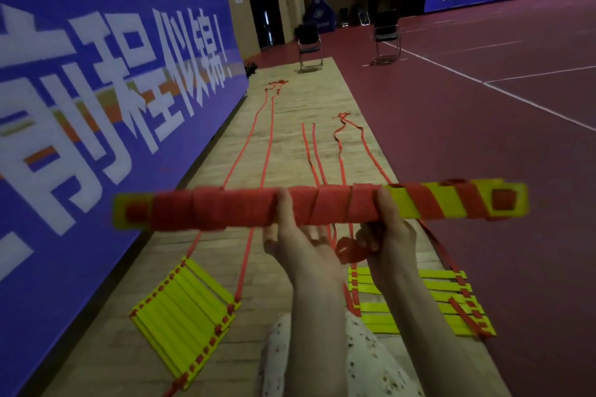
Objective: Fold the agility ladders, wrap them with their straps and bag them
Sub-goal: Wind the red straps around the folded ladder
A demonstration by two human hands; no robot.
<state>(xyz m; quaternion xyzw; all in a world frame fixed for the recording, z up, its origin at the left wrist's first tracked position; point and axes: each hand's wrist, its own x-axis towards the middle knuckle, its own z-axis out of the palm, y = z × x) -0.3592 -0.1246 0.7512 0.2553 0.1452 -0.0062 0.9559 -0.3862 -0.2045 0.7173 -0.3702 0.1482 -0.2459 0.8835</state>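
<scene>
I hold a folded agility ladder bundle (225, 208) level in front of me, its yellow rungs wound with red strap along most of its length. My left hand (295, 235) grips it near the middle from below. My right hand (385, 229) grips it further right and also pinches a bunched loop of red strap (350, 250). Two more folded ladders lie on the wooden floor: one stack (183, 309) at lower left, another stack (429, 300) at lower right. Their long red straps (267, 145) trail away across the floor.
A large blue banner wall (96, 90) runs along the left. The wooden strip (290, 126) borders a red court floor (500, 155) on the right. Two folding chairs (310, 45) (386, 37) stand far ahead. My patterned clothing (280, 361) shows at the bottom.
</scene>
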